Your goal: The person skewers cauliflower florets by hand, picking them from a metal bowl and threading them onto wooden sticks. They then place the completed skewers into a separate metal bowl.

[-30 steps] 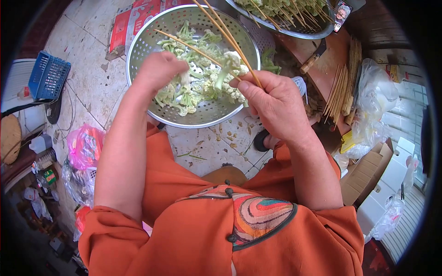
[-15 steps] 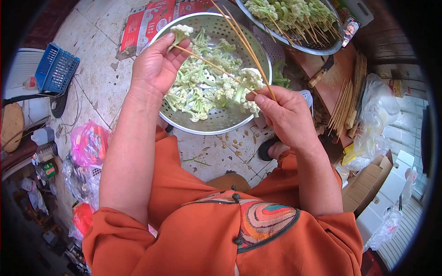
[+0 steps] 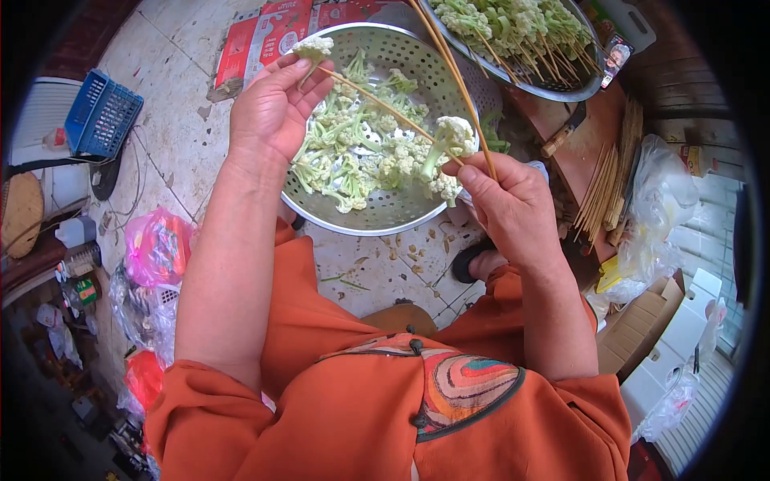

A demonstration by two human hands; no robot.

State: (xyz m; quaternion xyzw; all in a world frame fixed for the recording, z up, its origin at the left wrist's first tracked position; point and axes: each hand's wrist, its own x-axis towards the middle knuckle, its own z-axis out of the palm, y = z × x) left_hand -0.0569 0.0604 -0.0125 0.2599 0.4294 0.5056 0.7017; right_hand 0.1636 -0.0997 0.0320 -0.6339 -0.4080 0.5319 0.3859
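Note:
Between the thumb and fingers of my left hand (image 3: 269,116) is a small cauliflower floret (image 3: 313,49), its stem meeting the tip of a bamboo skewer (image 3: 373,99). My right hand (image 3: 513,204) is closed around the other end of that skewer. A second floret (image 3: 454,138) is threaded on it, close to my right fingers. The same hand also grips a few bare skewers (image 3: 454,68) that point up and away. Below both hands, a perforated metal colander (image 3: 393,210) holds several loose cauliflower pieces (image 3: 341,152).
At the back right, a metal basin (image 3: 536,86) holds skewered cauliflower (image 3: 521,28). Near it lie a knife (image 3: 564,130), a phone (image 3: 616,58) and a bundle of skewers (image 3: 603,188). Plastic bags (image 3: 156,244) and a blue basket (image 3: 106,116) are on the left.
The bare skewers in my right hand have swung slightly to the right, and that hand has shifted a little right. My left hand still holds its floret at the skewer's tip.

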